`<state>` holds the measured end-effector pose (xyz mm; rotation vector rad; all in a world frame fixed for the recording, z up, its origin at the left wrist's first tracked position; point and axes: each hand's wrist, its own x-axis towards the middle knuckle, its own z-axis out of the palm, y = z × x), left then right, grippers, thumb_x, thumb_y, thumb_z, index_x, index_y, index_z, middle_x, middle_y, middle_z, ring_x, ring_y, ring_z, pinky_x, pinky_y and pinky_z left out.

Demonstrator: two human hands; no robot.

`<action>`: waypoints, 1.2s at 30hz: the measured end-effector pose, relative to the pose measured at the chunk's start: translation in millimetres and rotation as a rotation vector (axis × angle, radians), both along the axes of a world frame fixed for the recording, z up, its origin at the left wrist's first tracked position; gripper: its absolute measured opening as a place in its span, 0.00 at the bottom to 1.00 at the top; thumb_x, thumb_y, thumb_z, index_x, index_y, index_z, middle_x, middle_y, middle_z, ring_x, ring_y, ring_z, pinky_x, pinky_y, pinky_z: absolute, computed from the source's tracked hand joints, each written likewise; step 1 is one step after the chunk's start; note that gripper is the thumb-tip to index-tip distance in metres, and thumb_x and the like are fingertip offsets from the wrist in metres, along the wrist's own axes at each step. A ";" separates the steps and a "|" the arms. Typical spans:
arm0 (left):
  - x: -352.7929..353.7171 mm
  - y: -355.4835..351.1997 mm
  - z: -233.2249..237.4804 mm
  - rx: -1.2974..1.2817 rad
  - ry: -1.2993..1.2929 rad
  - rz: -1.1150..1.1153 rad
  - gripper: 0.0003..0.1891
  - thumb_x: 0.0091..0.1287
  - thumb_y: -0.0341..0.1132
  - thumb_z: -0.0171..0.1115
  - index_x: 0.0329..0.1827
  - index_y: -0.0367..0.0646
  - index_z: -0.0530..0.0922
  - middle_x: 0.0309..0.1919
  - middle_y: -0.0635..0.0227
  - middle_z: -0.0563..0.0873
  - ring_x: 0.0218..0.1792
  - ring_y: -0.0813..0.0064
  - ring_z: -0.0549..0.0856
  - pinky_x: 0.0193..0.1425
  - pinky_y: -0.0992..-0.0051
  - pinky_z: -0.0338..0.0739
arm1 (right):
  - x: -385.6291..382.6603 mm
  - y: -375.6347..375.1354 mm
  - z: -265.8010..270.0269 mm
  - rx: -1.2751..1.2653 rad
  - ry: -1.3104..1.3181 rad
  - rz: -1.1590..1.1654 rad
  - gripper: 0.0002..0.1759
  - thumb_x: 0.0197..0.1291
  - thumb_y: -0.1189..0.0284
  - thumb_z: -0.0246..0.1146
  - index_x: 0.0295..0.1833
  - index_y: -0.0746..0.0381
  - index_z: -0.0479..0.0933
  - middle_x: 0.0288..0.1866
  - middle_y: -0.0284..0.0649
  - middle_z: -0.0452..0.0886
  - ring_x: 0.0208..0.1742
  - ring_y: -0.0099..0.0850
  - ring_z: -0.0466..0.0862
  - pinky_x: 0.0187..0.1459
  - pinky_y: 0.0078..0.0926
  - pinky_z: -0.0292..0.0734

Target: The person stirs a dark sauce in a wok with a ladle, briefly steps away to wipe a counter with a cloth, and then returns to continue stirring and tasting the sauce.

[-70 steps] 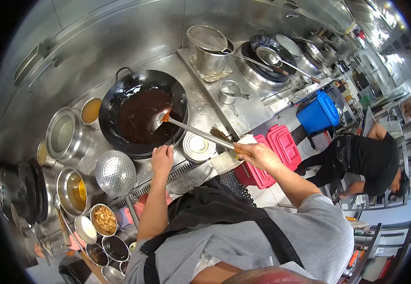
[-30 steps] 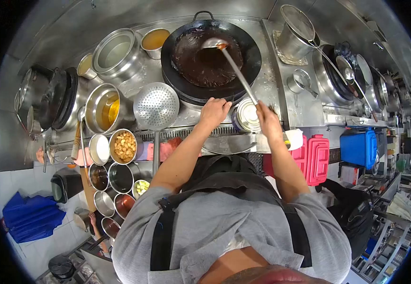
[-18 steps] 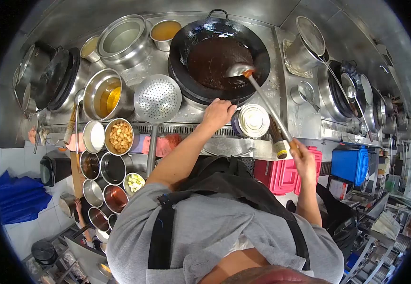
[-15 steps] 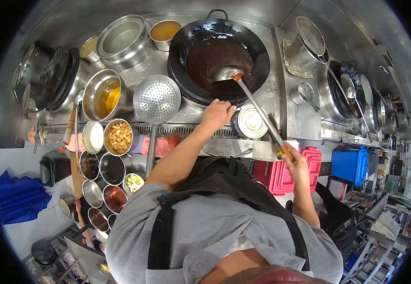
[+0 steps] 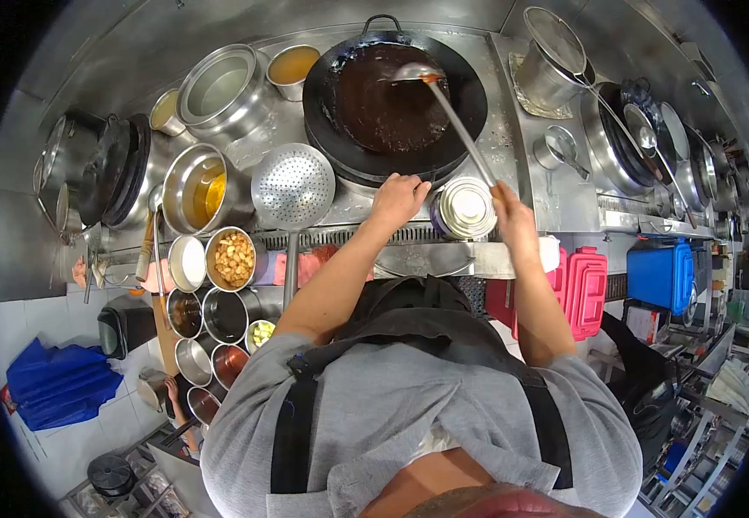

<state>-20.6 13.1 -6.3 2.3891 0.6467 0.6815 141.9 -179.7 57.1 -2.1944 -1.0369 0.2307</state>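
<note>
Wok (image 5: 468,97) holds dark brown sauce (image 5: 383,110) beneath a ladle (image 5: 461,129).

No readable text. Can (image 5: 467,207) at 5 o'clock from the wok (image 5: 468,102) (side wall mostly hidden) might carry print; too small to make out.

Stainless-steel cooktop (image 5: 502,160). The surface bore a black wok (image 5: 466,112) just beyond the left hand (image 5: 399,198); a pale-topped can (image 5: 466,207) stood between this hand and the right hand (image 5: 515,223). Left of the left hand stood an oil pot (image 5: 238,203), with a large steel pot (image 5: 241,110) farther forward. A steel cup (image 5: 545,159) stood beyond the right hand, to its right.
</note>
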 end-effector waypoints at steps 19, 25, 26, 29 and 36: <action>0.6 -0.3 -2.9 0.002 0.006 0.000 0.15 0.68 0.43 0.60 0.33 0.39 0.83 0.30 0.57 0.85 0.36 0.54 0.81 0.44 0.59 0.76 | -27.5 -38.7 -37.4 -0.190 0.162 0.161 0.26 0.67 0.63 0.60 0.68 0.54 0.70 0.47 0.61 0.81 0.51 0.57 0.80 0.52 0.49 0.75; 1.4 1.5 -2.2 0.015 0.024 -0.010 0.15 0.68 0.43 0.60 0.32 0.39 0.82 0.30 0.57 0.85 0.35 0.53 0.81 0.43 0.57 0.76 | -17.3 17.3 -23.4 -0.085 0.025 0.079 0.22 0.69 0.66 0.56 0.67 0.60 0.71 0.48 0.57 0.82 0.51 0.56 0.81 0.52 0.48 0.76; 1.4 1.7 -2.7 0.015 0.046 -0.014 0.15 0.68 0.43 0.60 0.31 0.39 0.82 0.30 0.57 0.85 0.35 0.52 0.81 0.43 0.57 0.76 | -10.0 12.7 -19.1 -0.077 -0.005 0.051 0.22 0.69 0.67 0.56 0.65 0.62 0.72 0.50 0.56 0.82 0.52 0.55 0.81 0.52 0.47 0.76; 1.4 -0.3 -3.2 -0.007 0.006 -0.003 0.15 0.68 0.43 0.60 0.31 0.39 0.82 0.29 0.57 0.85 0.35 0.52 0.81 0.44 0.57 0.76 | 5.1 -18.4 10.2 -0.068 0.058 -0.041 0.22 0.67 0.66 0.60 0.64 0.62 0.74 0.51 0.57 0.81 0.53 0.54 0.81 0.53 0.43 0.77; 1.1 -1.8 -3.2 0.012 -0.030 0.053 0.16 0.68 0.43 0.60 0.31 0.38 0.82 0.29 0.56 0.85 0.36 0.53 0.82 0.45 0.59 0.76 | 21.2 -113.1 51.7 -0.154 0.262 -0.073 0.24 0.62 0.72 0.66 0.64 0.63 0.76 0.52 0.50 0.85 0.54 0.31 0.85 0.56 0.27 0.76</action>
